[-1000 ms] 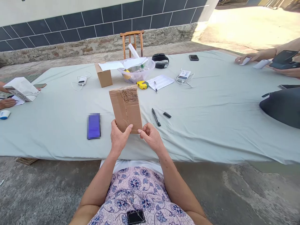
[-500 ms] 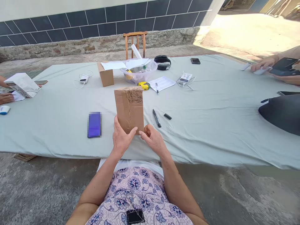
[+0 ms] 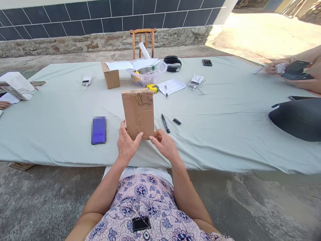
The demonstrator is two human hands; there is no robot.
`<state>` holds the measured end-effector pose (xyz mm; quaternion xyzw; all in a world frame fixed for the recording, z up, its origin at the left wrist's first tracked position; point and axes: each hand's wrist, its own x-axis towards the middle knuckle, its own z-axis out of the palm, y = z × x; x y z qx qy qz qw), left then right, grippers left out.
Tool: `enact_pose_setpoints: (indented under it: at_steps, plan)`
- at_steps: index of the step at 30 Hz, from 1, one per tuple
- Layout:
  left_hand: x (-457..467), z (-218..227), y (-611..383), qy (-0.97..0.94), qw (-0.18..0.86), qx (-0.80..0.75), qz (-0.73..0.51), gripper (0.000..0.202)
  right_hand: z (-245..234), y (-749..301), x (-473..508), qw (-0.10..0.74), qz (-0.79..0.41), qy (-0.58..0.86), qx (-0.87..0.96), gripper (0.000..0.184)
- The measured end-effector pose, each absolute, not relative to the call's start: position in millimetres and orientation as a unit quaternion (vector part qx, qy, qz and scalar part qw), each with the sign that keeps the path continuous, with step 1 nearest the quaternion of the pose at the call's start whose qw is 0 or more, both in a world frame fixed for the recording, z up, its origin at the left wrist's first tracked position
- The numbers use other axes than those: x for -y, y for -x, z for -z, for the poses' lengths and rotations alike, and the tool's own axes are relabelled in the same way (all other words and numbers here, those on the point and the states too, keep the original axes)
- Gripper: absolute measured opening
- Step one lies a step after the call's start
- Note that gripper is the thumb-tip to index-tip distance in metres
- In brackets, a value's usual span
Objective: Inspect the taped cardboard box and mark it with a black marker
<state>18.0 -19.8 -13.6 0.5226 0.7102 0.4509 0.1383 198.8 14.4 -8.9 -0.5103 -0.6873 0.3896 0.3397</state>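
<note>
The left hand (image 3: 127, 142), half closed, grips the lower left of the cardboard piece (image 3: 139, 115); the right hand (image 3: 164, 143), fingers curled, pinches its lower right corner. The cardboard rises beyond both hands, with an uncapped marker (image 3: 166, 123) right of it and a tape measure (image 3: 152, 88) behind.

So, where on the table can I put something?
Free: between the blue-screened phone and the left cabled device; also between the marker cap and the large black object. Crowded: around the plastic basin, with carton, papers and tape measure close by.
</note>
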Motion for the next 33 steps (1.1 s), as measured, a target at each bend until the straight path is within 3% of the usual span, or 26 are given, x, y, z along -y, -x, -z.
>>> enact_pose_setpoints:
  at_steps: [9, 13, 17, 21, 26, 30, 33]
  plan:
    - [20.7, 15.5, -15.3, -0.549, 0.078, -0.656, -0.513, 0.060, 0.2, -195.7, -6.9, 0.422, -0.450, 0.450, 0.645, 0.039]
    - [23.6, 3.8, -14.5, -0.547, 0.102, -0.680, -0.477, 0.072, 4.0, -203.8, -14.5, 0.435, -0.434, 0.462, 0.639, 0.036]
    - [30.1, -11.4, -12.2, -0.547, 0.162, -0.697, -0.435, 0.091, 9.5, -206.6, -21.3, 0.498, -0.396, 0.483, 0.602, 0.033]
    - [35.1, -14.1, -17.2, -0.548, 0.187, -0.692, -0.431, 0.081, 16.5, -199.4, -22.0, 0.516, -0.384, 0.476, 0.599, 0.045]
    - [40.4, -2.6, -30.3, -0.558, 0.212, -0.653, -0.467, 0.049, 25.7, -188.6, -17.9, 0.508, -0.377, 0.487, 0.602, 0.082]
    - [44.8, 7.9, -39.0, -0.578, 0.257, -0.609, -0.479, 0.046, 25.5, -191.3, -18.6, 0.472, -0.330, 0.542, 0.613, 0.124]
    - [44.5, 11.5, -40.5, -0.593, 0.256, -0.610, -0.459, 0.051, 24.8, -195.0, -20.9, 0.449, -0.293, 0.552, 0.639, 0.140]
